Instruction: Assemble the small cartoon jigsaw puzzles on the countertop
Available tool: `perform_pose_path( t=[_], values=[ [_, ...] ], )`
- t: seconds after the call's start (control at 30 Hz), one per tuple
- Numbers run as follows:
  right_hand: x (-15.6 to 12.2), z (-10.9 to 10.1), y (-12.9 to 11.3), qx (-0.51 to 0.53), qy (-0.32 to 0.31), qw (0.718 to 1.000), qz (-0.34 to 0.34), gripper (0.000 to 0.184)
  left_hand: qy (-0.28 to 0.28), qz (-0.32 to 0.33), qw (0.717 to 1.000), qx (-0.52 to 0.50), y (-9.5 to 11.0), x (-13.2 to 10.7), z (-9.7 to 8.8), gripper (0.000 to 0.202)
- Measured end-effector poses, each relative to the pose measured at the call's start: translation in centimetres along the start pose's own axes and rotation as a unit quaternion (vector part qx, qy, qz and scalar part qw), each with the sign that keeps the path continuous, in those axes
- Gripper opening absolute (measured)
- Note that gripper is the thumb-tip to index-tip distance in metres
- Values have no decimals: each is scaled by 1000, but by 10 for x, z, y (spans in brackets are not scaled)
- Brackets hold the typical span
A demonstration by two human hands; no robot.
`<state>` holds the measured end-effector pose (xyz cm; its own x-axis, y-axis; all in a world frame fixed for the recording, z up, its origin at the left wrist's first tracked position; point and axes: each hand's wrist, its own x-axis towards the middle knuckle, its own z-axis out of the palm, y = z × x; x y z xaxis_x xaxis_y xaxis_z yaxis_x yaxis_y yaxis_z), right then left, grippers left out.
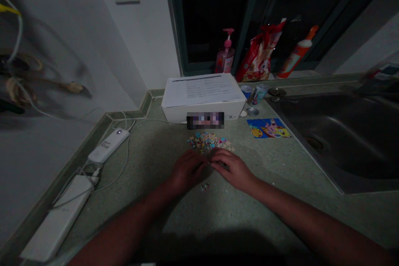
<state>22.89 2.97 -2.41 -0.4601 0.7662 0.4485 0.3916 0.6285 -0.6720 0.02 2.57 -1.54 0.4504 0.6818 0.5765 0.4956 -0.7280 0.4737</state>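
Note:
A pile of small colourful jigsaw pieces (pixel 208 140) lies on the green speckled countertop (pixel 237 212). My left hand (pixel 186 169) and my right hand (pixel 232 166) rest together at the near edge of the pile, fingertips meeting, fingers curled in a pinch over small pieces I cannot make out. A tiny cluster of joined pieces (pixel 205 187) lies just below the hands. A colourful cartoon picture card (pixel 268 128) lies flat to the right of the pile.
A white box (pixel 202 99) with a printed sheet on top stands behind the pile. A steel sink (pixel 339 137) is at the right. Power strips (pixel 107 145) and cables lie at the left. Cans, a pink pump bottle (pixel 225 56) and a red bag stand by the window.

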Motion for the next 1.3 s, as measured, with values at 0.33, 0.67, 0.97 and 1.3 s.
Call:
perform_pose_path(
  t=[0.33,0.67,0.97,1.3],
  values=[
    [2,1,2,68,-2,998,14,14,0,13,1000,-16,0,1,-5,13],
    [4,-1,-1,128,-20,991,47,18,29,58,998,-25,-1,2,-8,10],
    [3,-1,2,134,-4,990,49,17,18,29,999,-21,-4,-3,-5,12],
    [2,-10,-7,-31,83,996,-30,15,64,-90,993,35,-11,-3,-2,14]
  ],
)
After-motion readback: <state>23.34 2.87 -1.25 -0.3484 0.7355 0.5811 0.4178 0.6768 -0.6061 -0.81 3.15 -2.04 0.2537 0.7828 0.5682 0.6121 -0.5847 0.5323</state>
